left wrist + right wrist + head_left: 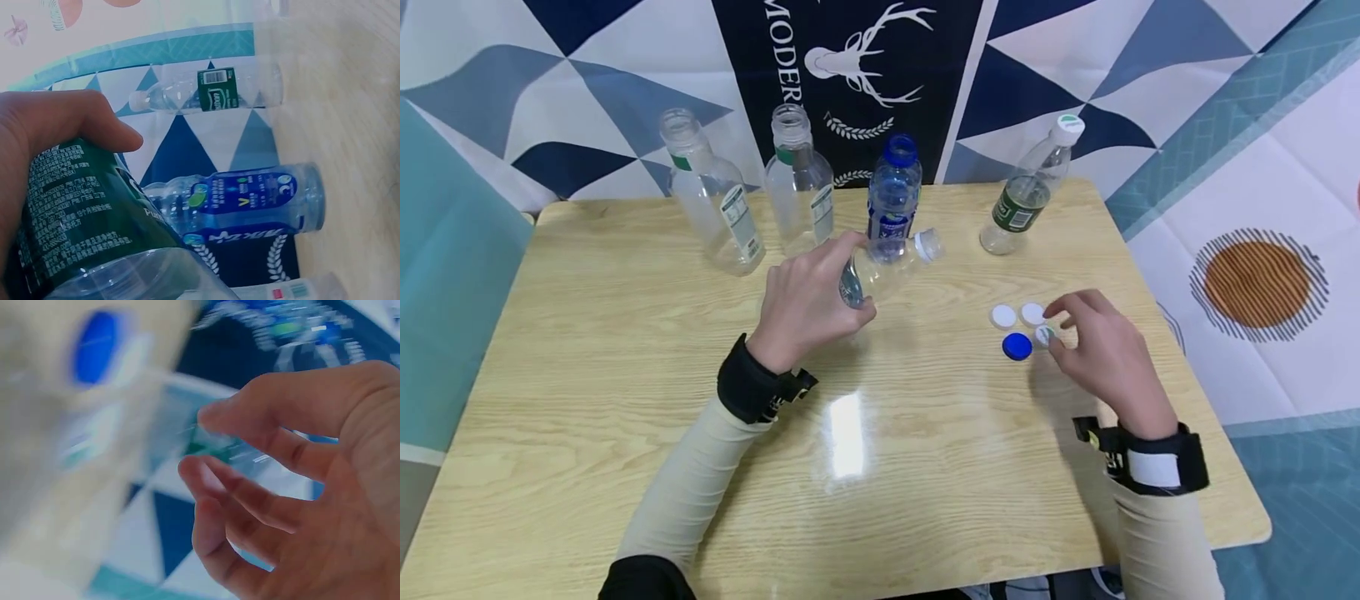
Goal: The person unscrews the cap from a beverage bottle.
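My left hand (812, 300) grips a clear plastic bottle (891, 267) around its green-labelled body. That bottle lies tilted on its side in the air, its neck pointing right. In the left wrist view, the green label (81, 219) fills the near corner under the thumb. My right hand (1105, 354) hovers by several bottle caps, thumb and fingers bent with a gap between them. Nearest its fingertips are a green-marked white cap (1044, 335) and a plain white cap (1032, 314). Beside these lie another white cap (1003, 317) and a blue cap (1017, 346). The right wrist view is blurred, with nothing visible between the fingers.
Two uncapped clear bottles, one at far left (711, 212) and one beside it (799, 179), stand along the table's back. A blue-labelled bottle (895, 187) stands behind the held one. At back right is a green-labelled bottle (1026, 192) with a white cap. Patterned cloth (625, 108) hangs behind.
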`<state>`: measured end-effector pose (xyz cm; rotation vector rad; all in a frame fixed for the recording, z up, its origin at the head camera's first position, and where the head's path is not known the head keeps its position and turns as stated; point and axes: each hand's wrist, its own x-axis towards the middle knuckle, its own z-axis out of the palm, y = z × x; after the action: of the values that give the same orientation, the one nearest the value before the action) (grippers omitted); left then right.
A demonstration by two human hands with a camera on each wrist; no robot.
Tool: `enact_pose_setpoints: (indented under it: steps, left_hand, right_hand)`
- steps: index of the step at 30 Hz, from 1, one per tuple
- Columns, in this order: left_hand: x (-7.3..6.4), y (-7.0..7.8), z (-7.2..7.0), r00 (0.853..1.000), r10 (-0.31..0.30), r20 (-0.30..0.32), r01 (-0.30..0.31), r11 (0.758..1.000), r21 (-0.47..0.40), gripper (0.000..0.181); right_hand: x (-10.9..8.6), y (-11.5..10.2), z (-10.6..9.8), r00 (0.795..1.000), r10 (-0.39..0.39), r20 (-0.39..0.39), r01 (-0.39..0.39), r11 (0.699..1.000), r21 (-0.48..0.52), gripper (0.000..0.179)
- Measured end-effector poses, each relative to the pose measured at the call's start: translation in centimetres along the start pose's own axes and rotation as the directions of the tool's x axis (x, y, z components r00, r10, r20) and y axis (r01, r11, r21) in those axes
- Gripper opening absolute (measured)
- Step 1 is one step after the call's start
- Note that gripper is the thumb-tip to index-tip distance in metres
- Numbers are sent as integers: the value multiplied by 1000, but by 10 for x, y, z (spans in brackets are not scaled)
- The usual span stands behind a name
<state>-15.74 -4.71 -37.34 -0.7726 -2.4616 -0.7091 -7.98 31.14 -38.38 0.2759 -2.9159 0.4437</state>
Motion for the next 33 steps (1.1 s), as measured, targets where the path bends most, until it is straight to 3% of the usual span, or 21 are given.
enact_pose_setpoints:
  steps: [4,8,12,16,18,20,23,25,27,28,29,33]
  left_hand:
    - [3,1,5,999,-48,8,48,998,-39,63]
    - [2,4,12,996,-85,25,87,992,-90,67]
    - [1,10,22,996,-77,35,82,984,-156,69]
    - [0,15,32,997,-77,26,81,963,-257,79]
    - [0,17,37,995,-94,23,96,932,-349,85]
    - [1,19,42,994,-111,11,104,880,-464,88]
    - [11,29,50,995,-95,-8,65,742,-667,88]
    - [22,41,54,998,-69,-14,35,656,-754,86]
    - [36,55,59,998,-55,-4,30,601,-798,85]
    - [43,62,62,998,-68,13,50,589,-806,84]
    - [51,67,65,995,-89,34,81,593,-801,83]
    - [87,70,99,971,-212,110,224,648,-728,85]
  right_hand:
    - [27,-30,-19,987,-133,-92,139,988,63,18]
    - [54,-53,-32,970,-188,-157,209,969,132,12]
    - [66,-60,-39,953,-219,-208,257,951,175,6]
    - [67,-57,-43,952,-233,-198,271,943,195,9]
    - [67,-54,-46,958,-217,-188,254,945,204,10]
    - [67,-51,-48,964,-191,-185,230,948,219,11]
    - [68,-46,-52,967,-158,-201,205,948,243,12]
    - [67,-42,-55,967,-137,-215,191,948,253,11]
    - [67,-39,-57,967,-115,-229,174,951,257,10]
    - [66,-37,-58,967,-102,-233,163,952,259,9]
    - [65,-35,-59,967,-91,-237,154,953,262,9]
    - [64,-29,-61,967,-50,-251,122,952,281,8]
